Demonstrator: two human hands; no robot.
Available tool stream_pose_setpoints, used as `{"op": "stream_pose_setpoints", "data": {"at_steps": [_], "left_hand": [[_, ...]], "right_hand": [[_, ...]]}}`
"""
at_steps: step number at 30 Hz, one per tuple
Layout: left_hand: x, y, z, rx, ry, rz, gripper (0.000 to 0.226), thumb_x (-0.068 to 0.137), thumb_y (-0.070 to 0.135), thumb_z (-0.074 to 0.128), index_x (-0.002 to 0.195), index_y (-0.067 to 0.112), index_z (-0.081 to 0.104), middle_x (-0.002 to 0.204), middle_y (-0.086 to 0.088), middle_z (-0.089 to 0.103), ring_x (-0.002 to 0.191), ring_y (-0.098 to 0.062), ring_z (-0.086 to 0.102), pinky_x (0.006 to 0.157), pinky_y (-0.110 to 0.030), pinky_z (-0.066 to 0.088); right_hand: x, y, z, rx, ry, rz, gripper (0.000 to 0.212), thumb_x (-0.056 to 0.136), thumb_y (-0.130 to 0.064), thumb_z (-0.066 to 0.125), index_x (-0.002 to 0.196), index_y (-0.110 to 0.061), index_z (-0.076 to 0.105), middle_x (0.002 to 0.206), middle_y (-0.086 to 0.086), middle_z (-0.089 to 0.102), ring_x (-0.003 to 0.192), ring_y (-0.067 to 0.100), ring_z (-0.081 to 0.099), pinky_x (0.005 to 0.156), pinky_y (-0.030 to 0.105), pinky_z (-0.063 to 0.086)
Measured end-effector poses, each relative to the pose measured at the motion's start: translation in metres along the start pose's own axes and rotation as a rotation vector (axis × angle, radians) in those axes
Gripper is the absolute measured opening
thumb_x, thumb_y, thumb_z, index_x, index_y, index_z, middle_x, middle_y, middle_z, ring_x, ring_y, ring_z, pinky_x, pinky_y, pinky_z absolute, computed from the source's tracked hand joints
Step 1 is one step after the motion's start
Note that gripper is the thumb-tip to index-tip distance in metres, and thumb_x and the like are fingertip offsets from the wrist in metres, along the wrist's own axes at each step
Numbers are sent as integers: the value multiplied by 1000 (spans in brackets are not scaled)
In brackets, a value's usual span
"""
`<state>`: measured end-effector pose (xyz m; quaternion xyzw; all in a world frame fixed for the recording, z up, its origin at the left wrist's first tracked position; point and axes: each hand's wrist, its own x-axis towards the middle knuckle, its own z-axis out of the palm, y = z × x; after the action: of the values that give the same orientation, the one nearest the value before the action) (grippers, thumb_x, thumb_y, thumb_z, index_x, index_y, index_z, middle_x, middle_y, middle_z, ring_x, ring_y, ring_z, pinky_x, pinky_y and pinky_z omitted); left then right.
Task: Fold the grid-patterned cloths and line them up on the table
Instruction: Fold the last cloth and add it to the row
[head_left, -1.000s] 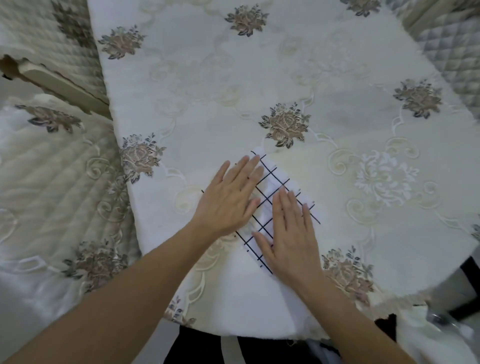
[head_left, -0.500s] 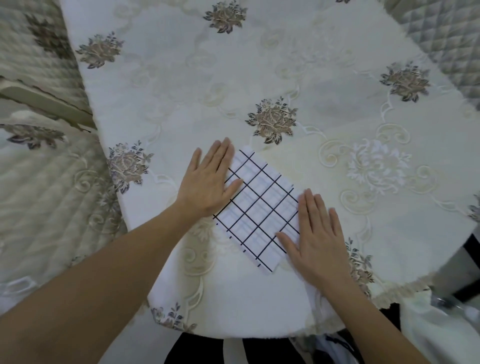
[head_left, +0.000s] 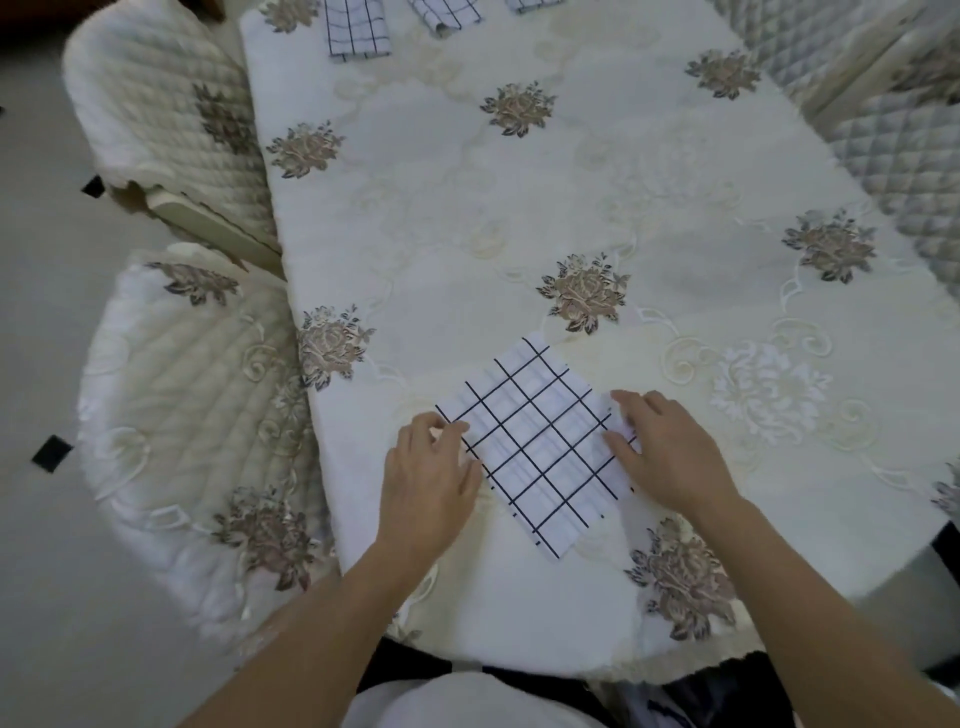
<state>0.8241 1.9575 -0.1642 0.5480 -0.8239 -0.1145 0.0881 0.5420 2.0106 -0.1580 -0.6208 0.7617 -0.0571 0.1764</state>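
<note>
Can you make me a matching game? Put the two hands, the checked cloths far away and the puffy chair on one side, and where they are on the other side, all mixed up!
Things:
1. left hand
2. right hand
3. far cloths
4. quilted chair

Places:
A. at the far end of the table
B. at the right corner of the near cloth
C. beside the table, on its left
D. at the near cloth's left corner

Pairs: 1-D, 2-B, 3-A, 4-C.
</note>
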Motion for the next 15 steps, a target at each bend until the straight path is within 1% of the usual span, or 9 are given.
{"op": "stream_pose_setpoints", "data": {"at_steps": [1, 2, 4, 5, 7, 9, 11, 13, 15], "left_hand": [[-9, 4, 2, 2, -6, 76, 32, 84, 29, 66, 114, 19, 62, 117, -5, 53, 96, -25, 54, 73, -37, 46], [-18, 8, 3, 4, -20, 189, 31, 84, 29, 65, 113, 20, 62, 118, -4, 53, 99, -24, 55, 75, -36, 46], [-33, 16, 6, 4, -73, 418, 33, 83, 31, 63, 114, 20, 61, 124, -4, 55, 110, -23, 55, 83, -35, 46], [-38, 18, 8, -2, -97, 482, 34, 83, 31, 63, 114, 20, 60, 128, -5, 55, 116, -23, 54, 88, -35, 47], [-43, 20, 11, -30, -131, 486, 34, 84, 28, 62, 116, 18, 60, 134, -6, 54, 123, -24, 51, 95, -36, 46], [-43, 20, 11, -46, -149, 434, 32, 86, 25, 59, 117, 17, 60, 137, -6, 51, 128, -24, 48, 100, -36, 44], [-42, 16, 10, -68, -158, 387, 32, 89, 26, 56, 121, 18, 58, 141, -6, 49, 132, -23, 45, 104, -35, 42], [-43, 11, 8, -102, -160, 351, 32, 91, 25, 57, 122, 20, 57, 142, -4, 47, 133, -22, 43, 105, -33, 42], [-47, 6, 6, -129, -166, 327, 32, 91, 23, 58, 122, 20, 57, 142, -4, 46, 132, -21, 44, 102, -32, 44]], "right_hand": [[7, -3, -2, -10, -31, 21, 45, 97, -45, 50, 136, -22, 47, 105, 0, 52, 91, 23, 54, 66, 38, 51], [12, -6, -3, -19, -56, 50, 42, 98, -46, 50, 132, -22, 48, 105, 1, 52, 88, 24, 55, 64, 36, 49], [17, -12, -6, -23, -88, 104, 39, 97, -49, 51, 124, -21, 47, 101, 1, 54, 81, 24, 58, 60, 34, 46], [17, -14, -6, -20, -100, 123, 39, 96, -51, 52, 120, -20, 45, 97, 0, 55, 78, 24, 58, 58, 34, 46], [14, -15, -3, -3, -108, 153, 39, 95, -53, 54, 113, -19, 44, 88, -2, 57, 74, 22, 57, 56, 34, 48], [8, -15, 0, 51, -112, 204, 38, 94, -54, 56, 108, -19, 45, 85, -1, 60, 74, 23, 59, 57, 34, 49], [2, -17, 4, 124, -124, 268, 33, 93, -52, 59, 97, -20, 49, 83, -1, 60, 73, 23, 60, 58, 33, 46], [-6, -20, 8, 190, -145, 316, 26, 94, -46, 60, 84, -24, 50, 76, -3, 59, 69, 21, 58, 56, 32, 43], [-13, -23, 12, 248, -164, 354, 27, 95, -42, 60, 75, -28, 48, 69, -4, 57, 65, 18, 56, 53, 30, 38]]}}
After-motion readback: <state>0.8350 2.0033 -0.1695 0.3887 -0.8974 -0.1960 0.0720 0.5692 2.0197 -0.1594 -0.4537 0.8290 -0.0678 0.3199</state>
